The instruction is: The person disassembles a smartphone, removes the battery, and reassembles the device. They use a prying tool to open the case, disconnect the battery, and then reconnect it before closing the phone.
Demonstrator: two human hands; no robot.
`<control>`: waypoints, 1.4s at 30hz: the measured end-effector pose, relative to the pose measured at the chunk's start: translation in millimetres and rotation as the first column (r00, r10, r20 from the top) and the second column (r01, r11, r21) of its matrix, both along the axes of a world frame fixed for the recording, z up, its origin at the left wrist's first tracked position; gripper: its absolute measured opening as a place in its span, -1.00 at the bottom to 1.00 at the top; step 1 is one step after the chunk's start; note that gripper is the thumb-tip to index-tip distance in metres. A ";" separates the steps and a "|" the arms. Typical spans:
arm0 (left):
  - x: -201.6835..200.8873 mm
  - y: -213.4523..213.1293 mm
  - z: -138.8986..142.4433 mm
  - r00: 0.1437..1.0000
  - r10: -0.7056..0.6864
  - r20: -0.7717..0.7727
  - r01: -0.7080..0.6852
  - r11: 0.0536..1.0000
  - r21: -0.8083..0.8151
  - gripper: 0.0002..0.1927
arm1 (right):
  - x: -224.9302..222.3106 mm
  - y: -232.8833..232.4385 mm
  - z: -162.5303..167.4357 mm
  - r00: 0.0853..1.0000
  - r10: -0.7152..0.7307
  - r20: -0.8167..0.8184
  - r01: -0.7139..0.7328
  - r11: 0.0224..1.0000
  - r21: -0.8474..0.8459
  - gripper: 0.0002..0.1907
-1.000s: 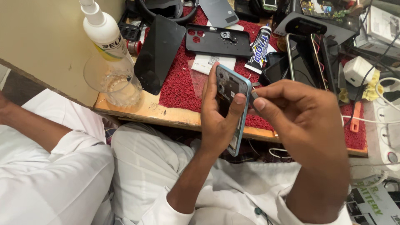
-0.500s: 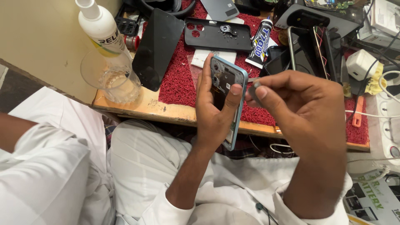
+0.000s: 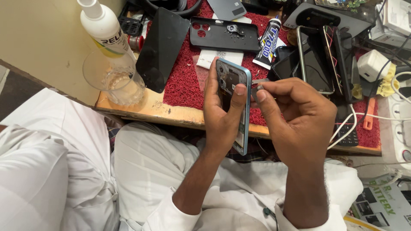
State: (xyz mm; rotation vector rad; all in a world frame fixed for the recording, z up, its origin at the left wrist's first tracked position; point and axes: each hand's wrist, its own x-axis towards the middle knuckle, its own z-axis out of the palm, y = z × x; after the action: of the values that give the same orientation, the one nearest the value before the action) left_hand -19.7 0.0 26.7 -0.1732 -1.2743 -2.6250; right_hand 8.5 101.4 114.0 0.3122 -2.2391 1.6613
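My left hand (image 3: 222, 117) grips a light-blue phone frame (image 3: 239, 92) upright over my lap, thumb pressed on its dark inner side near the camera cutouts. My right hand (image 3: 299, 117) is closed beside the frame's right edge, pinching a small dark grey piece (image 3: 258, 90) between thumb and forefinger. That piece sits level with the frame's upper edge, just right of it. Whether it touches the frame I cannot tell.
A red mat (image 3: 188, 85) on a wooden bench (image 3: 141, 109) carries a black phone case (image 3: 224, 34), a glue tube (image 3: 267, 42), a black panel (image 3: 162, 49) and a phone (image 3: 314, 60). A white squeeze bottle (image 3: 102, 28) and a clear glass (image 3: 113, 77) stand left. Chargers and cables lie right.
Both hands and the phone frame sit slightly lower and left in view. My right fingertips have drawn a little away from the frame's upper edge with the small piece.
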 end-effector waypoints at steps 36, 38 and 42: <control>-171.9 -14.5 26.1 0.919 0.305 -0.249 -0.362 0.406 -0.839 0.03 | -194.3 45.0 -28.4 0.889 0.448 0.099 -0.319 0.759 -0.568 -0.83; -184.5 -14.9 25.0 0.931 0.289 -0.223 -0.327 0.390 -0.861 0.03 | -205.6 45.4 -33.7 0.896 0.429 0.111 -0.296 0.766 -0.570 -0.80; -201.8 -12.9 19.8 0.945 0.261 -0.199 -0.288 0.370 -0.883 0.02 | -223.3 49.3 -47.2 0.900 0.407 0.154 -0.243 0.765 -0.597 -0.76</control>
State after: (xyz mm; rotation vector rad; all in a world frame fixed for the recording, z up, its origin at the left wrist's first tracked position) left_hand -221.5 -13.0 46.5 -0.1295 -2.3484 -1.3542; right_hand -214.8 150.7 66.8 0.3483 -1.7949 2.6120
